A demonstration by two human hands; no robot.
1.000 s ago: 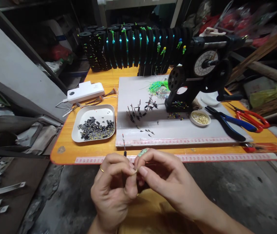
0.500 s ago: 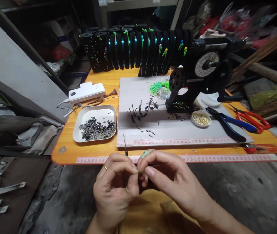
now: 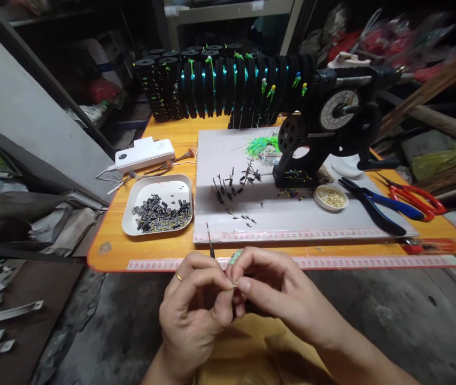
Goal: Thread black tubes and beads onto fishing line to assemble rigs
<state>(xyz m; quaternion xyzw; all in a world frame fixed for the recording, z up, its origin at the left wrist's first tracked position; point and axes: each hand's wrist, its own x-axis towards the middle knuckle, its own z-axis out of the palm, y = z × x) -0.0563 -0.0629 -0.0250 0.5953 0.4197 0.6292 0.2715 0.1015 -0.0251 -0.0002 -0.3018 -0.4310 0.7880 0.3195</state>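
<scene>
My left hand (image 3: 198, 307) pinches a tiny gold-coloured metal piece (image 3: 234, 285) between thumb and index finger, just past the table's front edge. My right hand (image 3: 279, 294) meets it from the other side, thumb and index fingertip closed at the same piece. Its exact shape is too small to make out. A green wrap (image 3: 234, 257) covers part of a right finger. Behind the left fingers rises a thin dark stick with a narrow tip (image 3: 210, 241); its lower end is hidden, and I cannot tell which hand holds it.
A white tray (image 3: 126, 214) holds small dark cylindrical parts. On the grey board (image 3: 211, 144) stand dark stems, loose bits and a dish of gold pieces (image 3: 331, 198). Blue-handled pliers (image 3: 388, 203) and red-handled pliers (image 3: 424, 200) lie right. A black spool machine (image 3: 303, 144) stands behind.
Both hands have shifted slightly right and down, still together. The right thumb and fingertip have come closer to the gold piece. The view has moved slightly too.
</scene>
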